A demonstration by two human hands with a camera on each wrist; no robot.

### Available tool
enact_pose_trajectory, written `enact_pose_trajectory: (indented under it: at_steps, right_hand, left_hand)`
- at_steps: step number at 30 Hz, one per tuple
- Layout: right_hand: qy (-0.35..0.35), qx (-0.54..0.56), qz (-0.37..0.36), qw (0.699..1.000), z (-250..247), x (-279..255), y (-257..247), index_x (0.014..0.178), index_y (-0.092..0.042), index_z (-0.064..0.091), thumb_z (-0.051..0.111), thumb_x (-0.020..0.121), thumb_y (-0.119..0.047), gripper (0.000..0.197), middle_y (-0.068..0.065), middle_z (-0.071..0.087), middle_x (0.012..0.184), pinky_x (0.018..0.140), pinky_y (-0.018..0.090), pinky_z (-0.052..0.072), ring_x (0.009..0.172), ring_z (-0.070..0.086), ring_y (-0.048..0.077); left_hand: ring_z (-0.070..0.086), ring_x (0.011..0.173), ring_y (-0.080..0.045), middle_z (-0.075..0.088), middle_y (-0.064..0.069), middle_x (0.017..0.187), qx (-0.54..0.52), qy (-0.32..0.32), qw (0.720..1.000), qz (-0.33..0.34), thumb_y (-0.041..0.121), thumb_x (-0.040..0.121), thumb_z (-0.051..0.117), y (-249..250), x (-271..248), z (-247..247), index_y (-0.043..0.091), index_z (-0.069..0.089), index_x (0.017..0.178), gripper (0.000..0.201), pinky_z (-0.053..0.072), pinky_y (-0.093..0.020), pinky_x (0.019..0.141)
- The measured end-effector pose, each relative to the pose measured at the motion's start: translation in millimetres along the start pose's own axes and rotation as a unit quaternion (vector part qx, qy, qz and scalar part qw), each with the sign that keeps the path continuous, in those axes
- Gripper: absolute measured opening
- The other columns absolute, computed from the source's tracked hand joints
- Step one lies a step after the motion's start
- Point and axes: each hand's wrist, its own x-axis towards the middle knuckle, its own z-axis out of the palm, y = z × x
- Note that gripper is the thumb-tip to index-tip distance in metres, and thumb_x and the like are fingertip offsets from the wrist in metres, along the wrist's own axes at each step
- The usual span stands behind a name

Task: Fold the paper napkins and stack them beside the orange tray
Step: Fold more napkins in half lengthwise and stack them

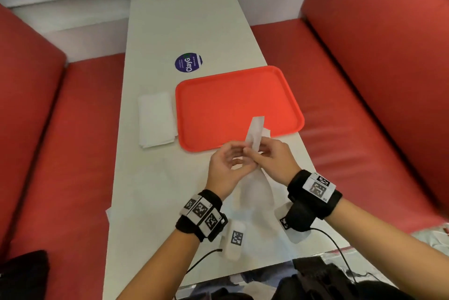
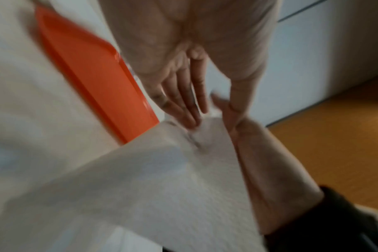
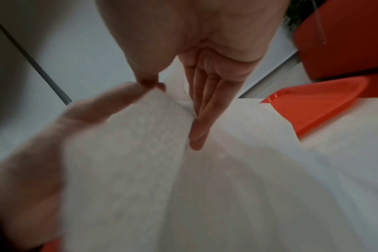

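I hold one white paper napkin (image 1: 254,133) in the air over the table, just in front of the orange tray (image 1: 233,95). My left hand (image 1: 230,158) and right hand (image 1: 264,153) meet at its middle, each pinching the sheet. Its top sticks up over the tray's front rim, and its lower part (image 1: 255,192) hangs down between my wrists. The left wrist view shows my left hand (image 2: 211,117) with its fingers on the napkin (image 2: 162,179). In the right wrist view my right hand (image 3: 173,112) has thumb and fingers against the napkin (image 3: 140,153). A stack of folded napkins (image 1: 156,119) lies left of the tray.
The narrow white table (image 1: 158,178) runs between red bench seats (image 1: 60,153) on both sides. A round purple sticker (image 1: 188,62) sits beyond the tray. Loose white marker tags (image 1: 234,239) and black cables (image 1: 340,248) lie near the table's front edge. A black bag (image 1: 24,275) rests at lower left.
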Motion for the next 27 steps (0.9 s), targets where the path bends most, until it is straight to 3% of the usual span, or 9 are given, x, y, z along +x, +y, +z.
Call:
enact_pose_trajectory:
  at_steps: [3, 6, 8, 10, 13, 18, 20, 23, 27]
  right_hand:
    - [-0.017, 0.001, -0.022, 1.000, 15, 14, -25, 0.075, -0.008, 0.066, 0.063, 0.088, -0.020, 0.018, 0.007, 0.066, 0.064, 0.056, 0.038, 0.052, 0.057, 0.064, 0.017]
    - [-0.075, 0.082, -0.033, 0.993, 23, 17, -51, 0.087, 0.012, 0.064, 0.064, 0.090, -0.008, 0.020, 0.016, 0.067, 0.078, 0.061, 0.035, 0.052, 0.068, 0.064, 0.023]
    - [-0.092, 0.162, -0.019, 0.982, 22, 18, -62, 0.089, 0.007, 0.068, 0.065, 0.088, -0.007, 0.015, 0.013, 0.070, 0.086, 0.064, 0.031, 0.050, 0.075, 0.066, 0.022]
    - [-0.079, 0.208, 0.009, 0.975, 21, 21, -61, 0.082, -0.006, 0.070, 0.064, 0.088, -0.004, 0.009, 0.001, 0.073, 0.080, 0.054, 0.023, 0.048, 0.067, 0.066, 0.014]
    - [-0.056, 0.164, 0.054, 0.983, 22, 27, -47, 0.090, -0.008, 0.069, 0.060, 0.091, -0.003, 0.010, 0.000, 0.073, 0.081, 0.050, 0.021, 0.045, 0.068, 0.066, 0.015]
    - [-0.049, 0.042, 0.105, 0.992, 23, 30, -17, 0.093, -0.003, 0.068, 0.064, 0.087, -0.004, 0.008, 0.013, 0.070, 0.083, 0.053, 0.033, 0.052, 0.067, 0.065, 0.027]
    - [-0.031, 0.002, 0.118, 0.993, 25, 30, -6, 0.092, -0.005, 0.071, 0.067, 0.083, -0.003, 0.010, 0.012, 0.072, 0.083, 0.061, 0.040, 0.056, 0.068, 0.068, 0.027]
    - [-0.039, -0.026, 0.113, 0.992, 31, 31, 3, 0.097, -0.012, 0.072, 0.069, 0.080, -0.003, 0.019, 0.007, 0.075, 0.087, 0.067, 0.035, 0.059, 0.074, 0.072, 0.022]
    - [-0.030, -0.004, 0.115, 0.993, 33, 36, 12, 0.105, -0.010, 0.071, 0.073, 0.082, -0.010, 0.023, 0.009, 0.074, 0.090, 0.055, 0.028, 0.055, 0.073, 0.071, 0.024]
  left_hand:
    - [0.066, 0.093, -0.022, 0.071, -0.012, 0.101, -0.052, 0.087, 0.995, 0.004, 0.002, 0.072, 0.078, 5, -9, -38, 0.005, 0.057, 0.112, 0.046, 0.054, -0.031, 0.082]
    - [0.061, 0.099, -0.019, 0.066, -0.003, 0.105, -0.054, 0.198, 0.976, -0.074, 0.037, 0.071, 0.070, -8, -17, -72, 0.020, 0.061, 0.112, 0.045, 0.044, -0.030, 0.077]
    - [0.061, 0.111, -0.024, 0.068, -0.002, 0.116, -0.084, 0.169, 0.970, -0.154, 0.063, 0.069, 0.064, -10, -20, -88, 0.024, 0.062, 0.119, 0.063, 0.045, -0.033, 0.081]
    - [0.064, 0.111, -0.023, 0.070, -0.003, 0.117, -0.130, 0.106, 0.966, -0.197, 0.074, 0.072, 0.060, -6, -24, -97, 0.025, 0.065, 0.117, 0.067, 0.049, -0.039, 0.091]
    - [0.067, 0.107, -0.027, 0.072, -0.009, 0.113, -0.174, 0.058, 0.956, -0.227, 0.056, 0.077, 0.071, 1, -28, -100, 0.015, 0.063, 0.118, 0.059, 0.051, -0.045, 0.096]
    - [0.072, 0.096, -0.025, 0.075, -0.010, 0.103, -0.098, 0.131, 0.968, -0.190, 0.017, 0.075, 0.080, -7, -23, -106, 0.006, 0.070, 0.107, 0.035, 0.057, -0.033, 0.077]
    - [0.073, 0.091, -0.021, 0.076, -0.006, 0.098, -0.018, 0.125, 0.978, -0.166, 0.013, 0.076, 0.081, -15, -21, -109, 0.009, 0.072, 0.100, 0.026, 0.057, -0.026, 0.073]
    - [0.072, 0.081, -0.010, 0.075, 0.005, 0.090, 0.081, 0.126, 0.978, -0.143, 0.011, 0.075, 0.082, -24, -16, -110, 0.018, 0.072, 0.091, 0.020, 0.055, -0.017, 0.067]
    - [0.073, 0.084, -0.018, 0.076, -0.001, 0.089, 0.091, 0.147, 0.969, -0.177, 0.015, 0.074, 0.083, -31, -10, -115, 0.013, 0.075, 0.091, 0.018, 0.058, -0.030, 0.074]
